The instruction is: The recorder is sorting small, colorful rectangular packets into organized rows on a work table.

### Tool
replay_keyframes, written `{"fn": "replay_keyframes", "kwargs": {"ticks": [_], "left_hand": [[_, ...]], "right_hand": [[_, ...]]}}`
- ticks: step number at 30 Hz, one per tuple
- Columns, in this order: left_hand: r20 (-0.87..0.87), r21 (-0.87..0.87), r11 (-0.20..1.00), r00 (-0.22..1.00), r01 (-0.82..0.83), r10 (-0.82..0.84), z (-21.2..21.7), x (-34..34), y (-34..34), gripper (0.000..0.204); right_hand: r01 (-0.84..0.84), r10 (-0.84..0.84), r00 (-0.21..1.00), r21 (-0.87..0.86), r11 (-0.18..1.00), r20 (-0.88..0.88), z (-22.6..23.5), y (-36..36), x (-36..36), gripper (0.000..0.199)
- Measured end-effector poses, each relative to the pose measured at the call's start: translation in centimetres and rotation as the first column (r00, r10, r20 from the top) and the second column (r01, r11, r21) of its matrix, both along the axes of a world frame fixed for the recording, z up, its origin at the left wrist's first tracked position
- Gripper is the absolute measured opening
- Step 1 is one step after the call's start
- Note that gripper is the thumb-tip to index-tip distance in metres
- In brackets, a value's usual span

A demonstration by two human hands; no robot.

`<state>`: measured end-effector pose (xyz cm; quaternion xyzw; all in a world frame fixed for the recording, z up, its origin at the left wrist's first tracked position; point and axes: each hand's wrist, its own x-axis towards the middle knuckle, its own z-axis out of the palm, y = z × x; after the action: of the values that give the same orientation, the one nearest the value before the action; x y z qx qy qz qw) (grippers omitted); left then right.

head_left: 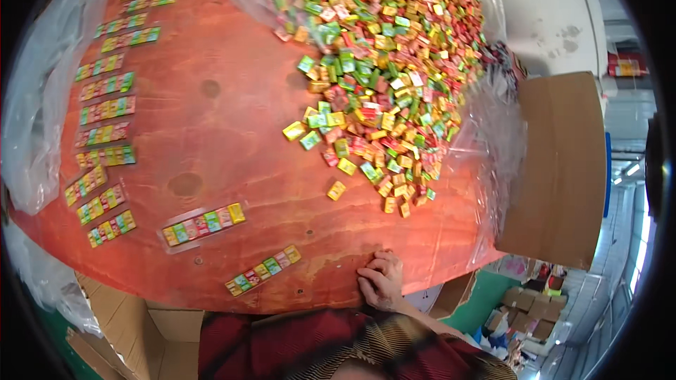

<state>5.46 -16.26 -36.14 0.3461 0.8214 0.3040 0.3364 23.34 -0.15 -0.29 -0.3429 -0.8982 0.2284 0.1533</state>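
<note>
My right hand [381, 280] rests on the orange-red tabletop [239, 112] near its front edge, fingers loosely curled, with nothing visible in them. My left hand is out of view. To the left of my right hand lies a slanted row of small wrapped pieces [263, 271] in yellow, green, red and pink. Beyond it, farther left, a similar row of pieces [203, 226] sits in a clear wrapper or tray. A large heap of such small wrapped pieces [394, 84] spreads over the far right part of the table.
Several more rows [105, 132] line the table's left side beside a clear plastic sheet [53, 84]. Right of the heap are crumpled clear plastic [496, 134] and a cardboard box [560, 169]. An open carton [165, 338] stands below the front left edge; stacked boxes [531, 309] lie beyond.
</note>
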Motion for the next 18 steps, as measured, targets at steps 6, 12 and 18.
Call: {"fn": "replay_keyframes", "kwargs": {"ticks": [6, 12, 18], "left_hand": [[-0.026, 0.053, 0.989, 0.99, 0.141, -0.14, 0.6, 1.3, -1.1, 0.035], [-0.112, 0.11, 0.954, 0.957, 0.279, -0.267, 1.8, 0.3, -1.7, 0.036], [-0.269, 0.154, 0.902, 0.896, 0.403, -0.354, 3.3, -3.0, -0.7, 0.036]], "right_hand": [[0.004, -0.003, 0.999, 0.023, 1.0, -0.032, 0.2, 0.1, -0.7, 0.029], [-0.008, 0.012, 0.995, 0.035, 0.999, -0.096, 0.1, 0.4, -1.5, 0.023], [-0.001, 0.009, 0.991, 0.052, 0.999, -0.137, -0.4, 0.3, -1.6, 0.019]]}}
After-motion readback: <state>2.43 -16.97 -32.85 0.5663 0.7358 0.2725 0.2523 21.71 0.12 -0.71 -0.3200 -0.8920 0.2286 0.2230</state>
